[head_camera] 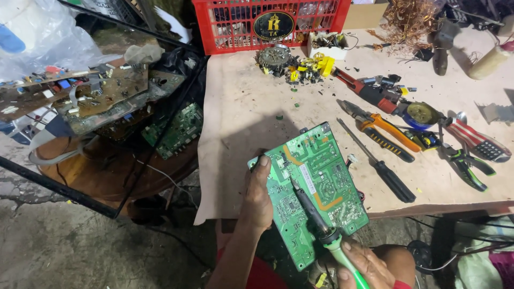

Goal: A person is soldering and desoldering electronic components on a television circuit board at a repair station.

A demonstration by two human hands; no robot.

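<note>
1. Two hands busy: my left hand [259, 195] clamps the green rectangular circuit board [310, 190] at its 9 o'clock edge, over the table's near edge.
2. My right hand [364, 265] grips the green-handled soldering iron [316, 219], tip on board centre.
3. Removed yellow components [313, 67] lie at 12 o'clock; this board's parts mostly remain.

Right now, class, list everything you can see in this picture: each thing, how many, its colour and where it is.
green printed circuit board: one, held over the table's front edge
green-handled soldering iron: one, tip on the board
black-handled screwdriver: one, right of the board
orange-handled pliers: one, mid-table
red plastic crate: one, table's back
pile of yellow and black parts: one, before the crate
pale wooden table: one
stack of old circuit boards: several, brown and green, left
left hand: fingers gripping the board's left edge
right hand: holding the iron's handle
</note>
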